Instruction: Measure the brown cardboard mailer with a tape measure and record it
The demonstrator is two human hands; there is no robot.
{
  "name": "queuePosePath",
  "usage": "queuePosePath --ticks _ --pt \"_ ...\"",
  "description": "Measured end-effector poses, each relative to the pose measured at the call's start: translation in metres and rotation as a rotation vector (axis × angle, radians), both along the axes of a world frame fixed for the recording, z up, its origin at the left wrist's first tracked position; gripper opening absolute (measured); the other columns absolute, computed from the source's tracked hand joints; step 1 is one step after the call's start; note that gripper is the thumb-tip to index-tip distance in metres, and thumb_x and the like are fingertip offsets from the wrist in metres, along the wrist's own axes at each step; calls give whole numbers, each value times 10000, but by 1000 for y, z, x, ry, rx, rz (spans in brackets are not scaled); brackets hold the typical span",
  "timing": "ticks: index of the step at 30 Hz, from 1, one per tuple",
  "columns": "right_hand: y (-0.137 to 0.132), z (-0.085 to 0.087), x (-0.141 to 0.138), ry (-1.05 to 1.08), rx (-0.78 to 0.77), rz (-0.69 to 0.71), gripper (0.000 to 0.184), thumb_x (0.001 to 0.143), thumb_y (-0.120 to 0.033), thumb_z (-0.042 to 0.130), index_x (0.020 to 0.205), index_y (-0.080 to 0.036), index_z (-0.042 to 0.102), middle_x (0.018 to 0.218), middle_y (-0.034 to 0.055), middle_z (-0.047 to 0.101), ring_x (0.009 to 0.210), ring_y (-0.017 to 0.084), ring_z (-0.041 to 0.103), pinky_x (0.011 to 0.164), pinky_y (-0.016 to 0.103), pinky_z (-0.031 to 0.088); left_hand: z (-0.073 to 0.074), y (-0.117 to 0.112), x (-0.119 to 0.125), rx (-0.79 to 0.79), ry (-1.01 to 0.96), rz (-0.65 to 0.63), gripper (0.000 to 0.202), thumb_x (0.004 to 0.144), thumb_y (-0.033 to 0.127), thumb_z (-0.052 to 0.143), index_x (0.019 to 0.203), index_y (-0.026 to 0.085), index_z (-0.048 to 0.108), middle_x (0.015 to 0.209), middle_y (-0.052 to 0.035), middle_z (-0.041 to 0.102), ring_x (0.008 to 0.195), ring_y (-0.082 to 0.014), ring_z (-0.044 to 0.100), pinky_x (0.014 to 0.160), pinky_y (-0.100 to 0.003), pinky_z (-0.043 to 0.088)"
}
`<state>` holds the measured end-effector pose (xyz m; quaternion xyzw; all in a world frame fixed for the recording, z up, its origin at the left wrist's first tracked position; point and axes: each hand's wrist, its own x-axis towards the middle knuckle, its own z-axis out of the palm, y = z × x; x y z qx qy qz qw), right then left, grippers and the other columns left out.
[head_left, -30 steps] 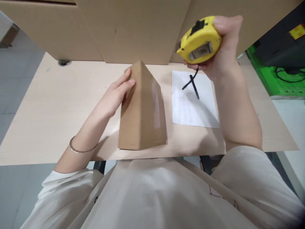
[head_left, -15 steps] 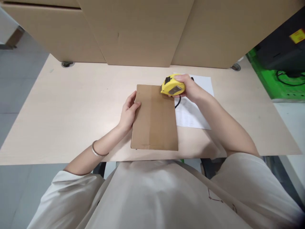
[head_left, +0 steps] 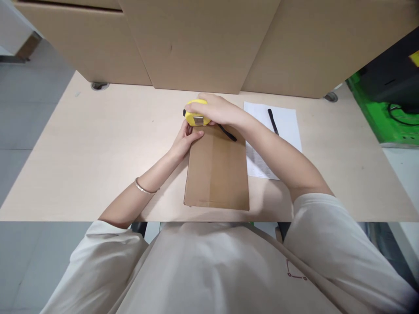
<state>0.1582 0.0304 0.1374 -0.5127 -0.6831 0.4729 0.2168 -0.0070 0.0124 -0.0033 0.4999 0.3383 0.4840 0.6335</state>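
Observation:
A flat brown cardboard box [head_left: 225,174] with a strip of tape along it lies on the table in front of me. My left hand [head_left: 185,141] grips its upper left edge, thumb on the top face and fingers at the side. Over the far left corner of the box, my right hand [head_left: 218,109] is closed round a yellow tape measure [head_left: 197,118]. A black wrist strap [head_left: 228,133] trails from the tape measure across the box. My left fingertips are close below the tape measure; whether they touch it, I cannot tell.
To the right of the box lies a white printed sheet [head_left: 291,122] with a black pen [head_left: 272,121] on it. Large cardboard boxes [head_left: 203,48] stand along the back of the table [head_left: 98,152]. At the far right is a green surface [head_left: 369,109] with dark equipment.
My right hand has carried the tape measure left, from the box's far right corner to its far left corner. My left hand has slid slightly up the edge. More of the pen shows.

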Motion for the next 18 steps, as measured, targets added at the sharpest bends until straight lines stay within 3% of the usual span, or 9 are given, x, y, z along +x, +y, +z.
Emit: queuePosePath --ticks 4,10,12,14,16,18 --pt "0 3 2 -121 13 -44 375 1005 -520 715 899 -237 494 889 41 619 668 152 531 529 284 358 6 -3 -1 -67 -23 -40 597 742 424 951 1251 287 669 1381 -60 768 1467 -355 654 1278 -510 505" --pt "-3 6 33 -159 -47 -41 316 1020 -462 658 861 -221 532 912 56 633 694 162 573 554 295 387 4 6 -5 -74 -14 -14 629 658 336 939 1247 315 720 1410 -17 779 1482 -338 633 1312 -501 464" --pt "-5 4 41 -136 -51 -33 307 1041 -453 617 855 -217 552 902 50 624 702 161 573 568 291 391 3 13 -5 -93 -28 -11 535 705 380 895 1214 295 756 1378 -26 794 1457 -335 649 1311 -504 463" --pt "-6 2 45 -115 -51 -30 307 1052 -453 599 860 -215 577 893 44 618 708 157 576 581 284 391 3 19 -4 -92 -49 -9 383 839 483 805 1153 265 791 1314 -44 811 1397 -319 685 1298 -496 474" --pt "-7 1 45 -102 -56 -30 298 1057 -442 590 865 -214 591 877 37 607 696 150 564 582 282 380 4 25 -2 -73 -53 -15 354 931 553 748 1107 252 808 1237 -46 823 1313 -292 724 1263 -470 500" --pt "-6 1 42 -95 -62 -25 291 1059 -424 579 859 -213 586 855 30 592 678 145 540 576 282 366 5 28 -2 -62 -34 -29 353 922 569 803 1090 258 811 1159 -31 830 1211 -267 753 1202 -441 538"
